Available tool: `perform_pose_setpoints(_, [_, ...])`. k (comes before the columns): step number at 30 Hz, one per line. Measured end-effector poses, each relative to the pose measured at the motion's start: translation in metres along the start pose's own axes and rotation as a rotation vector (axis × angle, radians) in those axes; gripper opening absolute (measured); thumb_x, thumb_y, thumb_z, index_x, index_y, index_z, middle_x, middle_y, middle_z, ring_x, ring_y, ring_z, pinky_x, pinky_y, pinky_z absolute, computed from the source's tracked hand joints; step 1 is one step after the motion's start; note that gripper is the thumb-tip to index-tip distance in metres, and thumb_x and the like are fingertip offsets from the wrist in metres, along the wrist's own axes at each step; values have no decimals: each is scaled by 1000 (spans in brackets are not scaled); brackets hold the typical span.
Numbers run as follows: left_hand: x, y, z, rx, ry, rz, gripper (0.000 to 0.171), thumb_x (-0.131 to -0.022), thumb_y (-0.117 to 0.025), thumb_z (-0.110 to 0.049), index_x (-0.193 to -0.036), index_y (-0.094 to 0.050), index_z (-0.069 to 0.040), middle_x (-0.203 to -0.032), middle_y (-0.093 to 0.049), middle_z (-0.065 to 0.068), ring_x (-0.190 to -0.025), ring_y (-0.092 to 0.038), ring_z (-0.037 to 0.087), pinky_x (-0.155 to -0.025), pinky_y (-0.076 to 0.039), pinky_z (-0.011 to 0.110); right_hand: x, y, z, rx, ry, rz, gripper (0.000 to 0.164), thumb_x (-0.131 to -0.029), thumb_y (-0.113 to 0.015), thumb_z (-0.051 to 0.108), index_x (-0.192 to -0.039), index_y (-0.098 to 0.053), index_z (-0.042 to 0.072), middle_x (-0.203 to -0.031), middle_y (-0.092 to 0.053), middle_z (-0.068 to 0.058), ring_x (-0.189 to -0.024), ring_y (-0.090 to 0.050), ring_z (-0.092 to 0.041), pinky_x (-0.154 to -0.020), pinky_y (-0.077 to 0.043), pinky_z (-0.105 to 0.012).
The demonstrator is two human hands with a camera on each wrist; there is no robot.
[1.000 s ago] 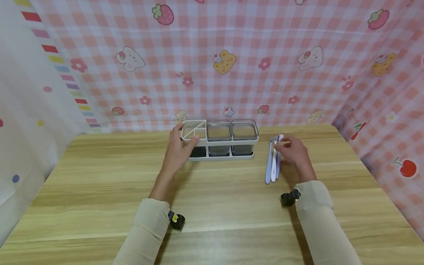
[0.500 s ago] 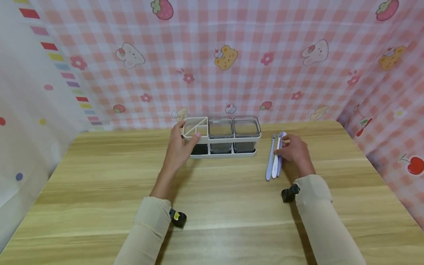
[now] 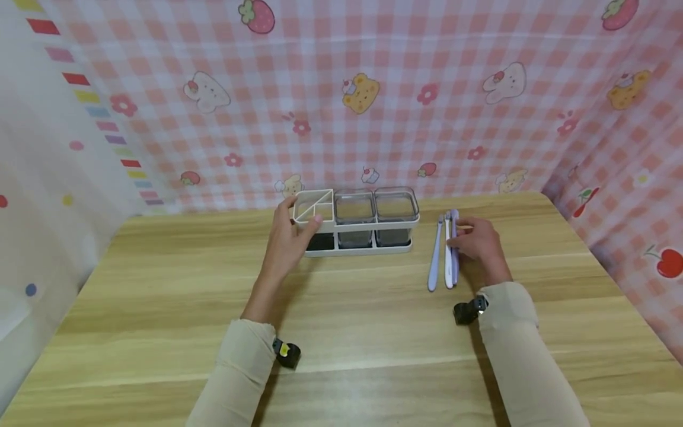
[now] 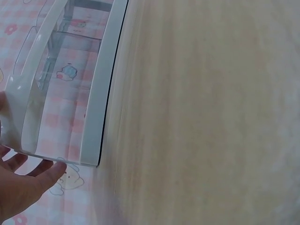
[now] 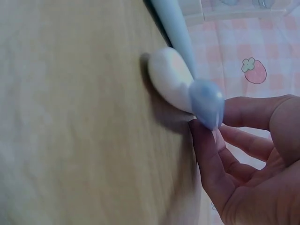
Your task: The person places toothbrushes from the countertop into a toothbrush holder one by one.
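Observation:
A white two-tier toothbrush holder stands near the back of the table in the head view. My left hand grips its left end, thumb on the front of the divided compartment and fingers behind. Two clear cups, left cup and right cup, sit in the holder. Right of it lie a blue toothbrush, a white toothbrush and a purple toothbrush, handles toward me. My right hand pinches the purple one between thumb and fingers, close beside the white handle.
The wood-grain table stretches in front of both arms. Pink checked cloth hangs right behind the holder, with more cloth along the right and left sides. A small black camera sits at each wrist.
The white and purple toothbrushes have shifted slightly right, widening the gap from the blue one. My right fingers have closed on the purple toothbrush. The left hand keeps its place on the holder.

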State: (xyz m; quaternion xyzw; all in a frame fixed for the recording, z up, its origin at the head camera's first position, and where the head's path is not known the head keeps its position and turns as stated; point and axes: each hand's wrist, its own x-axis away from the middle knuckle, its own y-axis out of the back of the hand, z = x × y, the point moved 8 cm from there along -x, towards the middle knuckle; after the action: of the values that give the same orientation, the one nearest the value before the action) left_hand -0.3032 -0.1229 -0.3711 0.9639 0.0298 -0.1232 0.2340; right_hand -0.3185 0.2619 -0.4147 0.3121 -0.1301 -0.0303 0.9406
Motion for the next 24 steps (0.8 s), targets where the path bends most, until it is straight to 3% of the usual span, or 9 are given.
perform_pose_setpoints(6, [-1,2,-1,9,-5,-6,75,-97,-65,-44,-153,-32,-6,-146,-42,17,-118,-51,35,-94,-47,49,1,1,-2,-76,-30,-11,62,-94,-68,2,-149,-42,-6,-134,-55,-30,-105,-62,-32,-79,-59,-36])
perform_pose_setpoints(15, [0,2,1,25,17,-4,74,-97,-66,-41,-153,-33,-6,-144,-44,17,-118,-52,34,-93,-48,48,9,11,7,-185,6,-94,60,-91,-68,-1,-148,-48,-1,-121,-61,-24,-77,-63,-12,-70,-60,-31])
perform_pose_setpoints(24, [0,2,2,29,29,6,75,-97,-66,-43,-153,-32,-7,-143,-44,19,-117,-52,33,-88,-49,46,13,14,15,-275,4,-120,60,-93,-65,0,-150,-46,2,-116,-54,-13,-88,-59,-17,-74,-60,-36])
